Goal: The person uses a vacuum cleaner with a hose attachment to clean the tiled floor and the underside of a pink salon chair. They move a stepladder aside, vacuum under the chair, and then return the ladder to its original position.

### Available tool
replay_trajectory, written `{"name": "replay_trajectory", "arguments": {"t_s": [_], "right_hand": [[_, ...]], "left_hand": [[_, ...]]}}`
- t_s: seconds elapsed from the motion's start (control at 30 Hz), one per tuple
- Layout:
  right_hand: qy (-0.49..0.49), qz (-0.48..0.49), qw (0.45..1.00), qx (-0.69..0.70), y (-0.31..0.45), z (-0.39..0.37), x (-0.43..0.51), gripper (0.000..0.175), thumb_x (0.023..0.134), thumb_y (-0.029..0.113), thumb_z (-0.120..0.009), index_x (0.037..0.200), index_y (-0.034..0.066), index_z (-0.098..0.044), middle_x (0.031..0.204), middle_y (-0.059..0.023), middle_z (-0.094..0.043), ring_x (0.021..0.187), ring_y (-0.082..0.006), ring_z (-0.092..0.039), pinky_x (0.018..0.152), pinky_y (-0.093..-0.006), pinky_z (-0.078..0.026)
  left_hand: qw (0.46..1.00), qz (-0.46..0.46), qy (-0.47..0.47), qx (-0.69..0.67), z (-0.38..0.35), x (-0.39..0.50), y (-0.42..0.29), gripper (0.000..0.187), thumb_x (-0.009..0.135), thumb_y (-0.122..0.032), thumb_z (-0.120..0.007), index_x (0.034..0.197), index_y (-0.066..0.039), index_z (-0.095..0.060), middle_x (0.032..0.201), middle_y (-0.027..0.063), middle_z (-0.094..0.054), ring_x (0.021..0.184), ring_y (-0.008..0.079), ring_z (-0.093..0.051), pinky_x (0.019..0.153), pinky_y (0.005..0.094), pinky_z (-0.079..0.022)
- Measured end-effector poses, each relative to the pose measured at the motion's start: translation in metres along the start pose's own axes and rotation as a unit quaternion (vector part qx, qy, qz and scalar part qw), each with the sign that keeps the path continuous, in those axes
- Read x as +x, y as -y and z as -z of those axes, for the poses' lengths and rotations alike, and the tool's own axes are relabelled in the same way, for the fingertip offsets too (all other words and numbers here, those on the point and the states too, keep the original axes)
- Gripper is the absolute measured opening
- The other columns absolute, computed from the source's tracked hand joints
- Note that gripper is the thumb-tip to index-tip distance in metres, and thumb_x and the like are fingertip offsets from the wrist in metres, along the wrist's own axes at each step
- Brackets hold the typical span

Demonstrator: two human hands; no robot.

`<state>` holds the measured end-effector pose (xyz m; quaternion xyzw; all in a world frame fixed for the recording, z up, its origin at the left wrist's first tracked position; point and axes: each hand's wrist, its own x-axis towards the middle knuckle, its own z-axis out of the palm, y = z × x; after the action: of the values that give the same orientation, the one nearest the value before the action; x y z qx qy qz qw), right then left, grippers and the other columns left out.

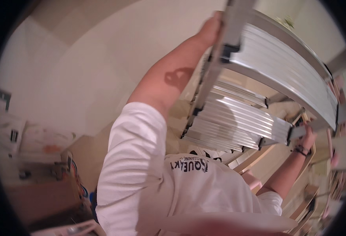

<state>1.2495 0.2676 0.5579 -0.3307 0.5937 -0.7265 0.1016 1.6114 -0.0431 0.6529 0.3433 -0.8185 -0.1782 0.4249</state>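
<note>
An aluminium stepladder (282, 59) with broad ribbed treads and black plastic joints fills the upper right, tilted in front of me. My left hand (213, 28) is raised high and closed around its left side rail; the fingertips are partly hidden behind the rail. Lower down on the right, my right hand (308, 138), with a dark bracelet at the wrist, grips the right side of the frame close to a lower tread (241, 115). Below the ladder shows the front of my white T-shirt (196, 188), which bears printed writing.
A pale wall (72, 73) runs along the left. Coloured cables (80, 180) hang beside a brown cabinet (46, 197) at lower left. Wooden shelving (300, 209) with blurred items stands at the right. A plant (288, 22) shows behind the ladder's top.
</note>
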Motion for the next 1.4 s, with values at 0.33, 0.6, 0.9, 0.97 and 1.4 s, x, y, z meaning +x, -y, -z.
{"name": "replay_trajectory", "arguments": {"t_s": [0.33, 0.6, 0.9, 0.97, 1.4], "right_hand": [[-0.03, -0.04, 0.968, -0.247, -0.028, 0.033, 0.015, 0.052, 0.071, 0.035, -0.065, 0.108, 0.0003, -0.05, 0.1, -0.0087, -0.055, 0.088, -0.0192, -0.053, 0.074, -0.0314, -0.042], [-0.094, -0.118, 0.841, -0.519, -0.115, 0.034, -0.07, 0.061, 0.083, 0.046, -0.046, 0.124, 0.0003, -0.041, 0.127, -0.0217, -0.039, 0.116, -0.028, -0.041, 0.096, -0.034, -0.036], [0.757, 0.194, 0.197, -0.591, -0.278, -0.303, -0.313, 0.045, 0.082, 0.042, -0.048, 0.11, 0.0075, -0.053, 0.104, -0.0191, -0.057, 0.096, -0.0317, -0.055, 0.083, -0.0382, -0.044], [0.744, 0.523, 0.268, -0.317, -0.25, -0.406, -0.332, 0.04, 0.081, 0.034, -0.053, 0.112, 0.0092, -0.053, 0.092, -0.0155, -0.062, 0.082, -0.029, -0.06, 0.072, -0.0369, -0.047], [0.871, 0.321, 0.195, -0.315, -0.105, -0.664, -0.607, 0.042, 0.076, 0.027, -0.059, 0.113, 0.007, -0.052, 0.093, -0.0143, -0.06, 0.088, -0.0269, -0.057, 0.079, -0.0361, -0.045]], "left_hand": [[0.984, 0.14, 0.054, 0.094, 0.236, -0.27, 0.118, 0.051, 0.078, -0.03, -0.058, 0.123, -0.011, -0.044, 0.118, 0.0141, -0.047, 0.104, 0.0255, -0.05, 0.088, 0.0348, -0.04], [0.66, 0.588, -0.466, 0.044, 0.38, -0.716, 0.142, 0.034, 0.081, -0.02, -0.052, 0.109, -0.001, -0.052, 0.088, 0.0053, -0.057, 0.075, 0.0118, -0.052, 0.065, 0.0249, -0.042], [0.404, 0.772, -0.417, 0.259, 0.255, -0.939, 0.018, 0.029, 0.076, -0.017, -0.049, 0.1, -0.004, -0.057, 0.086, 0.015, -0.062, 0.083, 0.0291, -0.059, 0.074, 0.0371, -0.045], [0.372, 0.806, -0.412, 0.204, 0.231, -0.937, 0.013, 0.03, 0.075, -0.019, -0.049, 0.101, -0.005, -0.057, 0.093, 0.0176, -0.06, 0.09, 0.0332, -0.057, 0.078, 0.0402, -0.044], [0.145, 0.606, -0.781, 0.045, 0.204, -0.957, 0.032, 0.038, 0.076, -0.014, -0.049, 0.11, 0.001, -0.049, 0.1, 0.0193, -0.057, 0.09, 0.0323, -0.055, 0.078, 0.0387, -0.042]]}}
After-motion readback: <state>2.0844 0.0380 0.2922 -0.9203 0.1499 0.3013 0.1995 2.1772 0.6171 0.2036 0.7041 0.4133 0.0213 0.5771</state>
